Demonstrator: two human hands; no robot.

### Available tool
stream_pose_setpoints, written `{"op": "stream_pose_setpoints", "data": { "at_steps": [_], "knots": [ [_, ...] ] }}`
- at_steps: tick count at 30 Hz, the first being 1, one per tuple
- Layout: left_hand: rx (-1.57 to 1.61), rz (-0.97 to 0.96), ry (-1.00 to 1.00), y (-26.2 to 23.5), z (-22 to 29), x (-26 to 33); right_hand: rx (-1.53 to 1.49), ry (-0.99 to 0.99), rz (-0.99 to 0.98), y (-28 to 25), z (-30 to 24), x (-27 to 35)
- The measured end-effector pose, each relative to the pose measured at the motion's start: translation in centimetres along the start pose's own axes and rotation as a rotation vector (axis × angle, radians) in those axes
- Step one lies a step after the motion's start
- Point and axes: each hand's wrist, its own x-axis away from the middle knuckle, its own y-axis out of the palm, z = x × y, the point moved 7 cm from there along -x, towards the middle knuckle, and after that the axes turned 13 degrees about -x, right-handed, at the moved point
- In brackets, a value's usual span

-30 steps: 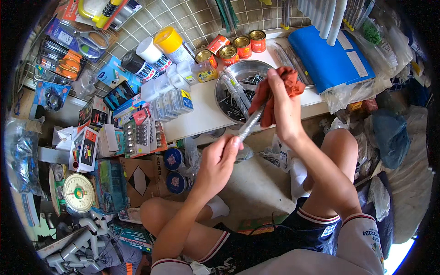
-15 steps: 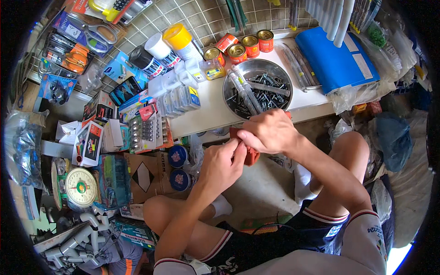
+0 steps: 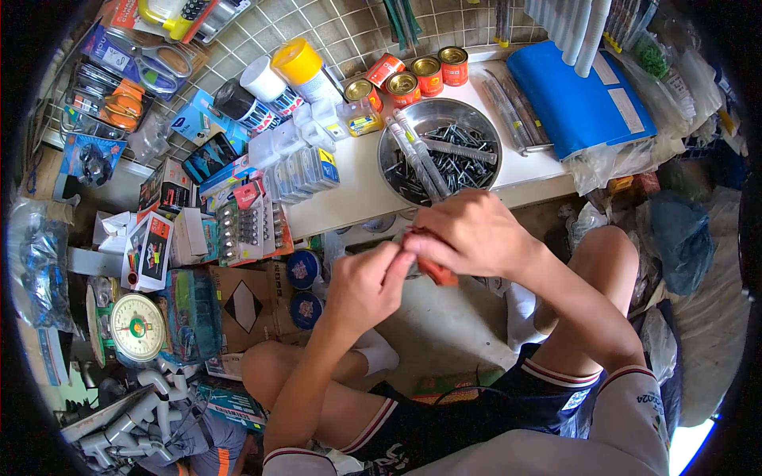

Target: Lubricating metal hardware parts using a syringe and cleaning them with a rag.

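Both my hands meet in front of the shelf's near edge, over the floor between my knees. A red-orange thing (image 3: 439,274) shows below my right fingers; most of it is covered, and its kind cannot be made out. My right hand (image 3: 480,234) is closed round it from above. My left hand (image 3: 361,284) pinches at its left end, thumb and forefinger pressed together. Just beyond the hands stands a round metal bowl (image 3: 468,119) heaped with dark screws (image 3: 458,161). Clear slender tubes (image 3: 422,163) lie across the screws.
Small red cans (image 3: 427,77), spray cans (image 3: 298,62) and clear plastic boxes (image 3: 305,172) stand on the white shelf (image 3: 349,190). A blue folder (image 3: 579,103) lies at the right. Boxes and a dial scale (image 3: 137,327) crowd the left.
My hands are still together, the left slightly lower and further left. The red-orange thing has tilted, and its lower end has shifted a little to the right. The whole view has shifted slightly.
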Motion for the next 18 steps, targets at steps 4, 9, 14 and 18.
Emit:
{"op": "stream_pose_setpoints", "data": {
  "at_steps": [4,9,14,18],
  "knots": [
    [0.118,-0.154,-0.153,-0.8,-0.4,-0.5,0.178,-0.285,0.055,-0.1,-1.6,1.0],
    [-0.284,-0.167,0.324,-1.2,0.9,0.3,-0.509,0.592,-0.848,4.5,0.3,2.0],
    [-0.466,-0.090,0.451,-3.8,1.1,0.3,-1.867,0.997,-0.546,9.2,0.2,4.7],
    [-0.586,0.177,0.523,-5.2,1.4,0.4,-1.846,0.564,-0.394,9.7,1.9,5.3]
  ]
}}
